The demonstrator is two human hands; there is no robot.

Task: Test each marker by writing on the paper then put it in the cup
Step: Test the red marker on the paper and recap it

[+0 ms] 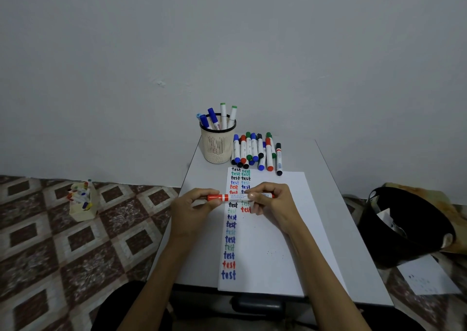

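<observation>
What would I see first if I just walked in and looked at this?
First, the red marker held sideways between the left hand and the right hand, just above the white paper. Next, the long column of colourful "test" words running down the paper's left side. Behind it, at the table's far edge, stands a cream cup holding markers, with a pile of loose markers to its right.
</observation>
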